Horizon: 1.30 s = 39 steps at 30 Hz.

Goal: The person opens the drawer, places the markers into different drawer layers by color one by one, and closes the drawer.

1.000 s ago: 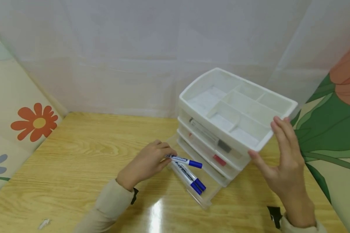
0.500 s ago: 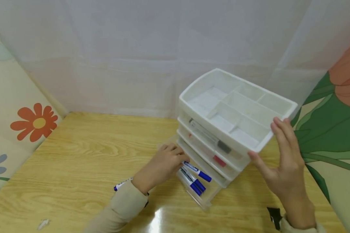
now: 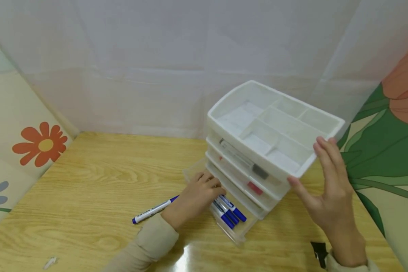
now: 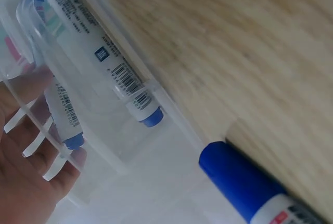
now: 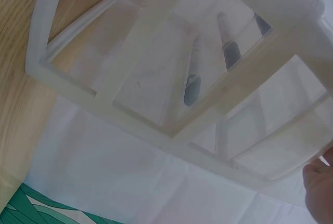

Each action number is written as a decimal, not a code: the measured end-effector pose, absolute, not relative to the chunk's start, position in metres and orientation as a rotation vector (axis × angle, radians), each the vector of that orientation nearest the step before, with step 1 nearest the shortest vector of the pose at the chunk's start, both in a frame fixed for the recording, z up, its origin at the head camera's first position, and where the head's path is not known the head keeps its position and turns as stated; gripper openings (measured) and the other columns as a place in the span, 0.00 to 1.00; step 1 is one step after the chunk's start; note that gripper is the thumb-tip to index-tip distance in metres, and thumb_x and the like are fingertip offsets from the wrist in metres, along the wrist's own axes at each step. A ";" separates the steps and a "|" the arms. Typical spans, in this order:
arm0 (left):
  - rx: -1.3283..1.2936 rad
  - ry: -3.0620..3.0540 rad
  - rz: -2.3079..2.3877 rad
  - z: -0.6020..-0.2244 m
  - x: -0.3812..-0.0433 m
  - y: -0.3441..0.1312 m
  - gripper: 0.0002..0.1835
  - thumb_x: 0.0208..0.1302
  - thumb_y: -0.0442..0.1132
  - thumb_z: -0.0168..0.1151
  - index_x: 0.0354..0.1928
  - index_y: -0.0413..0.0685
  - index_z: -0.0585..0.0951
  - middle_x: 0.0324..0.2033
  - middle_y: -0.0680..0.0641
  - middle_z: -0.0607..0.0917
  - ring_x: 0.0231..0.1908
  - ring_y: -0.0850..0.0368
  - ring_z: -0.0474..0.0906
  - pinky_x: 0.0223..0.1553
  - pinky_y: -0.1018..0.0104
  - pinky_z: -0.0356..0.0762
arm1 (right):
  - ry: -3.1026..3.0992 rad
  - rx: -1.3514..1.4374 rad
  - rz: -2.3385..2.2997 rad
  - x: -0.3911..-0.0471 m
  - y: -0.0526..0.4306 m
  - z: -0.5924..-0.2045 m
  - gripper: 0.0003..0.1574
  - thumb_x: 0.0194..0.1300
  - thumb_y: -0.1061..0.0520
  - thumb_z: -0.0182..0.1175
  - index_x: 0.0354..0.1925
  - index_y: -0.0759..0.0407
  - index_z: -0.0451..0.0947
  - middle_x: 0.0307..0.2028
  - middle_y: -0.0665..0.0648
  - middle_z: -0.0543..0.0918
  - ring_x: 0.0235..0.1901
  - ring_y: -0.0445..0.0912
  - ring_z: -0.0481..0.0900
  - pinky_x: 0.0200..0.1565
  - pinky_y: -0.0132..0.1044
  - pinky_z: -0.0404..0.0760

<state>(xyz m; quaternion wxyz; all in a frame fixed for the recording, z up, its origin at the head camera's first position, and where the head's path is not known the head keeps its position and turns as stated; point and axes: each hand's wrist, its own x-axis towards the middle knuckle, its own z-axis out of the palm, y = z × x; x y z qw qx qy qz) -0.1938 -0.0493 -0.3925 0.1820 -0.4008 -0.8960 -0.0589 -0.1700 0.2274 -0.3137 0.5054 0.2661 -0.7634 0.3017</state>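
A white drawer organizer (image 3: 275, 132) stands on the table, its clear bottom drawer (image 3: 239, 238) pulled out. Three blue-capped markers lie side by side in that drawer; the rightmost marker (image 3: 238, 213) is right by my left hand (image 3: 198, 192). In the left wrist view, the left fingers are spread beside this marker (image 4: 65, 112), seen through the clear plastic. Another blue-capped marker (image 3: 153, 211) lies on the table, partly behind my left wrist. With fairly straight fingers and thumb, my right hand (image 3: 336, 200) rests on the organizer's right front corner.
In the closed upper drawers show a black-capped marker (image 3: 241, 156) and something red (image 3: 255, 188). The organizer's top tray has several compartments. A scrap of white (image 3: 51, 261) lies at the table's front left. A white sheet (image 3: 139, 68) hangs behind the table.
My left hand has moved right and lowered the marker it held into the drawer, alongside the other two. The table marker has come into view behind the wrist. The right hand keeps its place.
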 end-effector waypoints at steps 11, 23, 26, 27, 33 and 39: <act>-1.199 -2.581 -0.481 -0.398 -0.202 -0.051 0.10 0.63 0.37 0.68 0.45 0.54 0.87 0.48 0.55 0.88 0.57 0.52 0.77 0.65 0.58 0.72 | -1.840 0.645 0.720 -0.171 0.227 -0.314 0.50 0.66 0.33 0.60 0.60 0.79 0.71 0.61 0.76 0.74 0.70 0.65 0.65 0.75 0.43 0.60; -1.184 -2.592 -0.530 -0.398 -0.204 -0.052 0.12 0.63 0.31 0.66 0.46 0.50 0.87 0.48 0.53 0.88 0.54 0.55 0.81 0.61 0.61 0.77 | -1.856 0.638 0.719 -0.173 0.228 -0.314 0.51 0.66 0.33 0.60 0.60 0.79 0.70 0.62 0.75 0.73 0.70 0.65 0.64 0.75 0.44 0.60; -1.168 -2.595 -0.504 -0.399 -0.204 -0.054 0.11 0.63 0.33 0.67 0.46 0.50 0.87 0.47 0.53 0.88 0.54 0.54 0.81 0.61 0.60 0.77 | -1.862 0.634 0.715 -0.173 0.228 -0.315 0.51 0.66 0.33 0.60 0.60 0.78 0.70 0.62 0.75 0.73 0.70 0.65 0.64 0.75 0.44 0.60; -1.161 -2.595 -0.495 -0.399 -0.204 -0.055 0.11 0.63 0.34 0.68 0.47 0.50 0.87 0.47 0.53 0.88 0.54 0.54 0.81 0.61 0.60 0.77 | -1.862 0.634 0.715 -0.173 0.228 -0.315 0.51 0.66 0.33 0.60 0.60 0.78 0.70 0.62 0.75 0.73 0.70 0.65 0.64 0.75 0.44 0.60; -1.110 -2.595 -0.503 -0.398 -0.206 -0.065 0.11 0.62 0.38 0.69 0.47 0.49 0.86 0.48 0.52 0.88 0.52 0.54 0.82 0.59 0.59 0.78 | -1.857 0.643 0.719 -0.173 0.228 -0.316 0.50 0.66 0.33 0.60 0.60 0.79 0.70 0.62 0.76 0.73 0.70 0.66 0.64 0.75 0.43 0.60; -1.052 -2.627 -0.614 -0.375 -0.206 -0.082 0.16 0.62 0.36 0.69 0.52 0.48 0.84 0.51 0.48 0.87 0.53 0.52 0.82 0.59 0.58 0.79 | -1.843 0.641 0.720 -0.172 0.228 -0.314 0.50 0.66 0.33 0.61 0.59 0.79 0.71 0.61 0.76 0.73 0.70 0.66 0.64 0.75 0.43 0.60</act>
